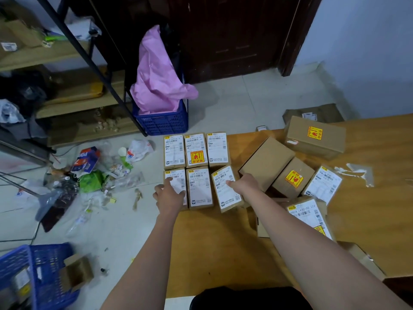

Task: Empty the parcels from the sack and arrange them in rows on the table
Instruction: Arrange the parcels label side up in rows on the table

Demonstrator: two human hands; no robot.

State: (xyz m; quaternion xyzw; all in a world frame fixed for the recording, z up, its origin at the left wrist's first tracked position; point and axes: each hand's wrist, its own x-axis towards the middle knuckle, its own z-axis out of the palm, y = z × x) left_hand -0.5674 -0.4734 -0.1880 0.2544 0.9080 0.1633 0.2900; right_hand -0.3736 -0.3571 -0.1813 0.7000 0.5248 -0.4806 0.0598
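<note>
Small cardboard parcels with white labels lie in two rows at the left end of the wooden table [223, 253]. The far row has three parcels [196, 149]. In the near row, my left hand [169, 195] rests flat on the left parcel [178, 179], beside the middle parcel [200, 189]. My right hand [243, 184] presses on the third parcel [225, 186], which sits slightly askew. Several unsorted parcels [267, 163] lie jumbled to the right, one bearing a yellow sticker [293, 179]. No sack is visible.
A blue crate with pink plastic [161, 121] stands on the floor beyond the table. Rubbish [89, 175] litters the floor at left, below wooden shelves [44, 54]. Another blue crate [40, 271] stands at bottom left. A larger box [316, 136] sits at the table's far edge.
</note>
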